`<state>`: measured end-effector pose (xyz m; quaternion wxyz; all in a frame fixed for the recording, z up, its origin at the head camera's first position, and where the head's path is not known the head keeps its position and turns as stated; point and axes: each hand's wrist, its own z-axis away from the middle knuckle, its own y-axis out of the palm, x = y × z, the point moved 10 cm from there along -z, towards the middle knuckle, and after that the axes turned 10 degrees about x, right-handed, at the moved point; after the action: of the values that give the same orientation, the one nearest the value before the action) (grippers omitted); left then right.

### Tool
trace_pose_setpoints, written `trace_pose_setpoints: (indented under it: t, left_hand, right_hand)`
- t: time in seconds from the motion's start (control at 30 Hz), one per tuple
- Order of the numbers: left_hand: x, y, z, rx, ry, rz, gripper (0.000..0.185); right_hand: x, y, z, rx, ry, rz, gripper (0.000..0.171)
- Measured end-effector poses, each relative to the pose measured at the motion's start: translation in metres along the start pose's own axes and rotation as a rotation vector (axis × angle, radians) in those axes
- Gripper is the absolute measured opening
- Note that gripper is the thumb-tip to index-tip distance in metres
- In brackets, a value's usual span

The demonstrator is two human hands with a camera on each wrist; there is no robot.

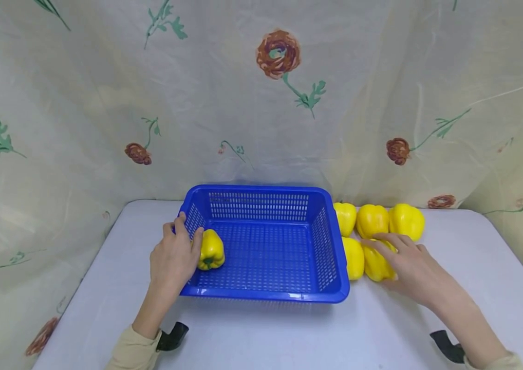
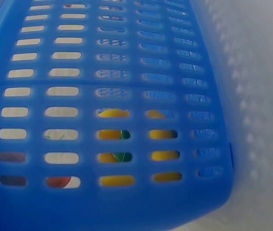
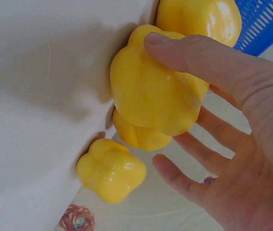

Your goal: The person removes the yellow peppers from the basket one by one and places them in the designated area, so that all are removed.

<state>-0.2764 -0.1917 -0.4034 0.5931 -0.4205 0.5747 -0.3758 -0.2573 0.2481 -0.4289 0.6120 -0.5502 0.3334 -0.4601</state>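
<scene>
My left hand (image 1: 172,259) holds the left rim of a blue plastic basket (image 1: 261,296), its thumb inside near a yellow bell pepper (image 1: 212,249). That pepper lies at the basket's left end and shows through the slots in the left wrist view. At the basket's right, my right hand (image 1: 416,270) grips another yellow bell pepper (image 3: 158,91), the thumb on its near side and fingers reaching round the far side. The last two fingers stand away from it. A neighbouring yellow pepper (image 1: 353,258) sits between this one and the basket.
Behind the right hand, three yellow peppers stand in a row: one by the basket (image 1: 346,218), a middle one (image 1: 372,221) and a right one (image 1: 407,221). All rest on a white table (image 1: 261,334). A flower-patterned curtain (image 1: 224,103) hangs along its back and sides.
</scene>
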Motion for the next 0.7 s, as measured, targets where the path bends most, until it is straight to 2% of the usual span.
trace_pose_setpoints:
  t: [0.2, 0.43, 0.7]
  left_hand:
    - [-0.0010, -0.0010, -0.0003, -0.005, 0.008, -0.001, 0.067]
    - [-0.0005, -0.0019, 0.0000, -0.006, 0.007, -0.002, 0.067]
    - [-0.0005, -0.0016, 0.0011, -0.008, 0.014, 0.006, 0.067]
  right_hand:
    - [0.0008, 0.0017, 0.0003, -0.006, -0.013, -0.006, 0.093]
    - [0.0055, -0.0024, 0.0032, -0.077, -0.074, -0.011, 0.096]
    - [0.0051, -0.0059, 0.0080, -0.038, -0.061, -0.018, 0.095]
